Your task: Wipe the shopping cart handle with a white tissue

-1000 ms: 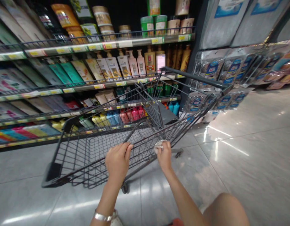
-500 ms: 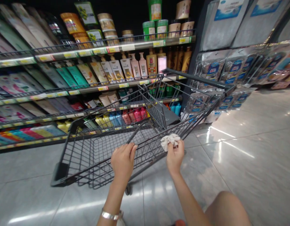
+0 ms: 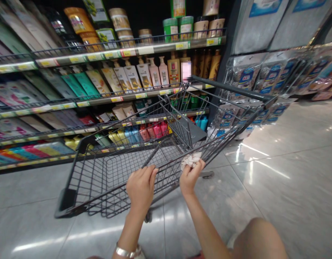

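Observation:
A dark grey wire shopping cart (image 3: 114,187) stands across in front of me, its handle toward the upper right. My left hand (image 3: 141,185) is closed over the cart's near top rail, knuckles up. To its right, my right hand (image 3: 191,176) pinches a crumpled whitish cloth or tissue (image 3: 191,160) against the same near side. The cloth touches the top rail and covers part of the wires. Its exact kind cannot be made out.
Shelves (image 3: 101,95) of pump bottles and tubs run behind the cart. Plastic-packed goods (image 3: 245,77) hang at the right. Grey glossy tiles (image 3: 263,194) form the floor. My bare knee (image 3: 259,237) shows at lower right.
My right hand has moved left along the near rail with the cloth, closer to my left hand. The left hand keeps its hold. The cart's handle end appears slightly farther right.

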{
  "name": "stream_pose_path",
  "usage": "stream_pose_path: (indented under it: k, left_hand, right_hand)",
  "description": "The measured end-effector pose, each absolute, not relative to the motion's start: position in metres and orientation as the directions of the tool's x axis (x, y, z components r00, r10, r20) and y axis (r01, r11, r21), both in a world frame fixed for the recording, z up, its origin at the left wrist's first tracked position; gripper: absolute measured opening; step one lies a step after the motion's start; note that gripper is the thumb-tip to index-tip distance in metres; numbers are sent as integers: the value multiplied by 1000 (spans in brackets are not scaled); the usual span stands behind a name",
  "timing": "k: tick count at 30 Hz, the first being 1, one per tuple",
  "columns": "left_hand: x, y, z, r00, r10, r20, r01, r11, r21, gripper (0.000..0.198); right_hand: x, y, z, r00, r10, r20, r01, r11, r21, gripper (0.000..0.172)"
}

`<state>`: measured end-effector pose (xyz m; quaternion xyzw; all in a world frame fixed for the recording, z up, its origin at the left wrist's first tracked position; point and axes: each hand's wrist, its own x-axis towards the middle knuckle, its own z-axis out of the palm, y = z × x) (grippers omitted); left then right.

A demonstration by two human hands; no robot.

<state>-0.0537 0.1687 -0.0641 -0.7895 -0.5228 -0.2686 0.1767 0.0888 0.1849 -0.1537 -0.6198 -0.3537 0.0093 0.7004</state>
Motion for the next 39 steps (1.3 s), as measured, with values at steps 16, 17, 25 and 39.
stream_pose_path:
  k: [16,17,25,39]
  left_hand:
    - [-53,172,-61,302,754,583,925,-380,13,36]
    - [-53,172,-61,300,756,582,925,-379,15,36]
    - [-53,171,-63,307,728,613,917,-399,15,33]
    - [-50,166,-62,284,775,565,922,-383,61,36]
  right_hand:
    - [74,169,-215,562,731,387,376,191,-907,25]
    - [76,166,-214,548,745,381,369,193,-909,24]
    - [92,146,-161,704,659,263,195,176,-965,11]
    - [67,155,-108,435,686,584,406,429,-807,30]
